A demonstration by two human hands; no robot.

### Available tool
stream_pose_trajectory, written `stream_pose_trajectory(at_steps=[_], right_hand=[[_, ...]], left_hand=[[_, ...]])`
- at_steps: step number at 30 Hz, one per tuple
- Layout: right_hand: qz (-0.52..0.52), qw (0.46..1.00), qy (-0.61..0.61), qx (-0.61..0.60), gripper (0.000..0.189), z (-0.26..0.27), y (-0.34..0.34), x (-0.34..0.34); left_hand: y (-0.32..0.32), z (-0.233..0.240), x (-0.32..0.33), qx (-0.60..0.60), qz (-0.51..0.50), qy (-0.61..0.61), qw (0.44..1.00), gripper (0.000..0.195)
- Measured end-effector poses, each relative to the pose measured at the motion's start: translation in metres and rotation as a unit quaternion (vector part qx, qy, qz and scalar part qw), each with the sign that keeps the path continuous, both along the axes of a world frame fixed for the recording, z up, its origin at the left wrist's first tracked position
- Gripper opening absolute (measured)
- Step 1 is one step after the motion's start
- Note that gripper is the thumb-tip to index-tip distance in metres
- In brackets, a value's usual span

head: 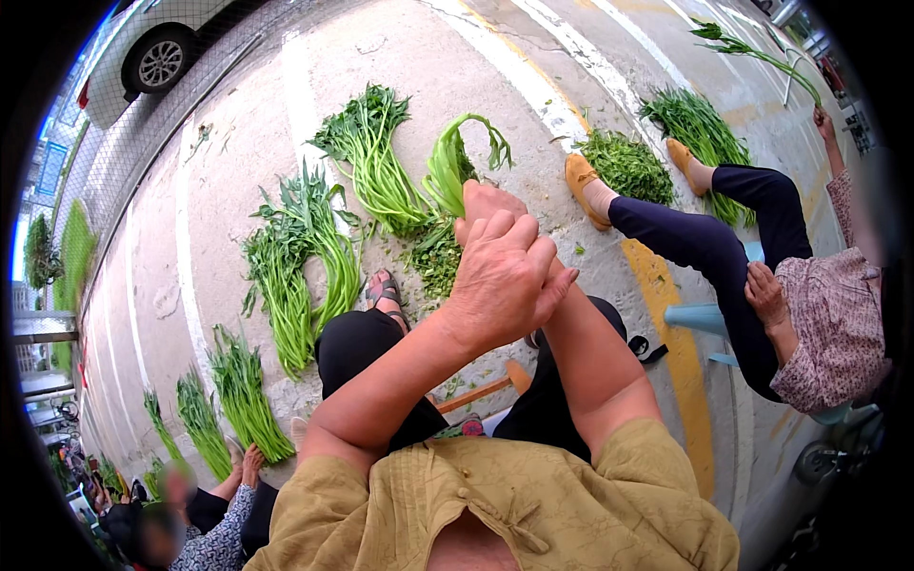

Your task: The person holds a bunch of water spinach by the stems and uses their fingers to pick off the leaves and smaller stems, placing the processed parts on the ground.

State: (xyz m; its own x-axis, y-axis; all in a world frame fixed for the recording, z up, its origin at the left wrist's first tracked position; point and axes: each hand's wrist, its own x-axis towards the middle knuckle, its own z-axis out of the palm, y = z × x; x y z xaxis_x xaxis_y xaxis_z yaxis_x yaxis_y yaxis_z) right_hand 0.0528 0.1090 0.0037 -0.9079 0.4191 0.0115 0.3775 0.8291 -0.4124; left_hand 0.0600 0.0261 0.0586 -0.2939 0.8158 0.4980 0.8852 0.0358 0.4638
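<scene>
My right hand (pixel 493 203) is closed around a bunch of leafy green stalks (pixel 446 175), whose tops arch over to the right. Overlapping it, my left hand (pixel 500 268) has curled fingers against the right hand or wrist; whether it holds anything is hidden. Beyond my hands lies a bundle of long-stemmed greens (pixel 378 164) on the pavement. More greens (pixel 285 285) lie to its left, near my sandalled foot. Chopped or torn green pieces (pixel 437 257) are heaped below the held stalks, partly covered by my hands.
At the right, a seated person (pixel 828 321) raises one green stalk (pixel 771 57), beside a pile of trimmings (pixel 628 168) and another bundle (pixel 703 132). At lower left, another person's hand (pixel 252 464) touches a bundle (pixel 246 400). A car (pixel 161 61) stands behind the mesh fence.
</scene>
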Motion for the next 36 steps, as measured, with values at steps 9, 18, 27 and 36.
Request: stream_pose_trajectory(at_steps=[9, 18, 27, 36], right_hand=[[0.035, 0.999, 0.039, -0.010, 0.015, -0.011, 0.003, 0.005], [0.043, 0.998, 0.051, 0.009, 0.011, -0.012, -0.005, 0.001], [0.020, 0.993, 0.034, -0.111, 0.003, -0.019, 0.002, -0.008], [0.028, 0.999, -0.039, 0.006, 0.008, -0.010, -0.007, -0.007]], left_hand=[[0.007, -0.012, -0.009, 0.047, 0.007, -0.001, 0.999, 0.023], [-0.003, -0.013, -0.017, 0.050, 0.052, 0.002, 0.997, 0.022], [-0.006, -0.005, 0.012, 0.019, 0.010, -0.022, 1.000, 0.022], [-0.008, -0.010, 0.011, 0.005, 0.025, -0.004, 1.000, 0.019]])
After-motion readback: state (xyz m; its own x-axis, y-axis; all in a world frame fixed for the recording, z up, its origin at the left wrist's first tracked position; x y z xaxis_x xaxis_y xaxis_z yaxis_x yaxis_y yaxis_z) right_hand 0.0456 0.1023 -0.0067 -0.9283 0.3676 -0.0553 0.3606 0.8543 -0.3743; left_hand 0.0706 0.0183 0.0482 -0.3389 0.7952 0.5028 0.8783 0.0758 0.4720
